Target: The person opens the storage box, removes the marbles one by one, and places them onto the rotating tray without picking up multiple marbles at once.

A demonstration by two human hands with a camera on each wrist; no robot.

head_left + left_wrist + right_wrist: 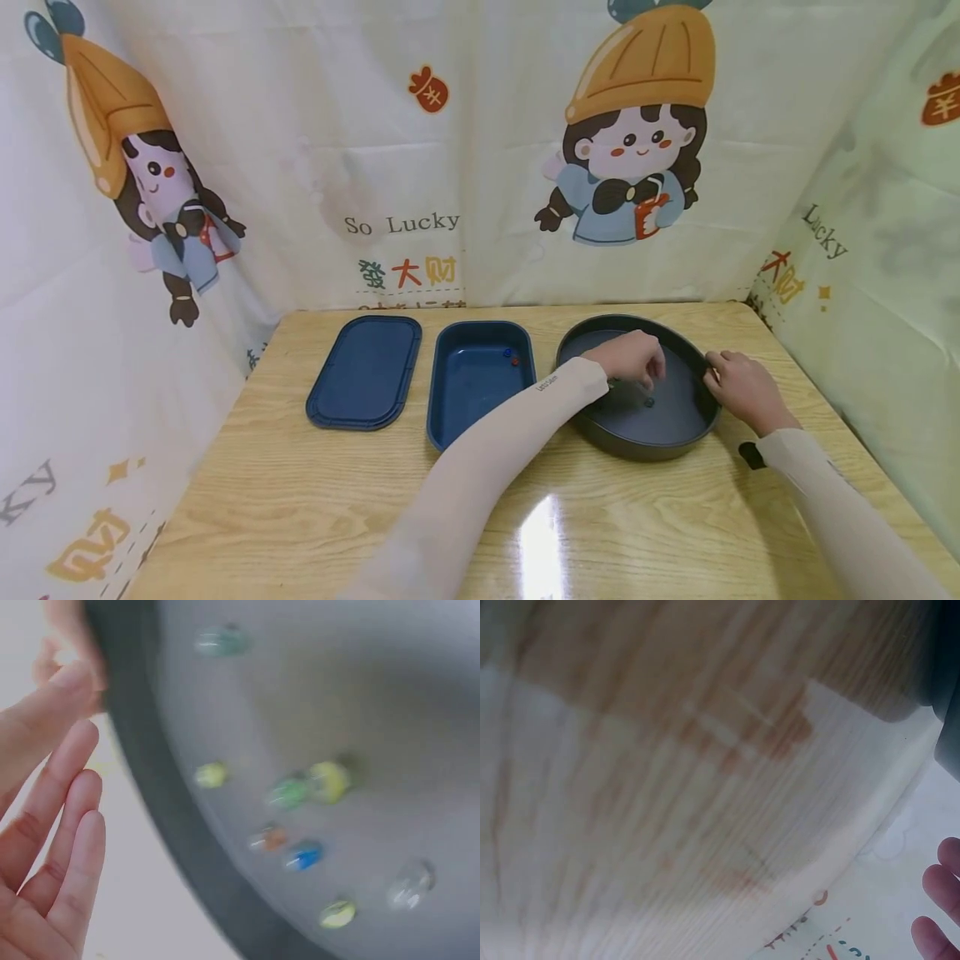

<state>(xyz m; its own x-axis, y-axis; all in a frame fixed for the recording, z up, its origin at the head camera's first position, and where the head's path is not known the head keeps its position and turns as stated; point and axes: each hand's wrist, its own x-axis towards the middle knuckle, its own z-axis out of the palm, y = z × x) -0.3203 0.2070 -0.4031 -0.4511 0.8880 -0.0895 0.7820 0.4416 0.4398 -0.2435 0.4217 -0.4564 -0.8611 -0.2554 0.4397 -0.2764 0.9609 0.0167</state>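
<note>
My left hand point(633, 357) reaches over a round dark grey pan point(637, 450), fingers loosely bent downward. In the left wrist view its fingers point(75, 795) show nothing between them. Several glass marbles lie on the pan floor in that view, among them a blue marble point(304, 856), an orange marble point(268, 838) and a clear marble point(411, 886); they look blurred. One green marble point(650, 402) shows below my left hand in the head view. At the pan's right side, my right hand point(746, 392) grips the rim. Only its fingertips point(941, 889) appear in the right wrist view.
Left of the pan stands a deep blue rectangular box point(480, 325), with a blue marble point(507, 353) and a red marble point(515, 362) inside. Farther left a flat blue lid point(363, 371) lies on the wooden table point(300, 500). A printed cloth point(510, 167) hangs behind and at both sides.
</note>
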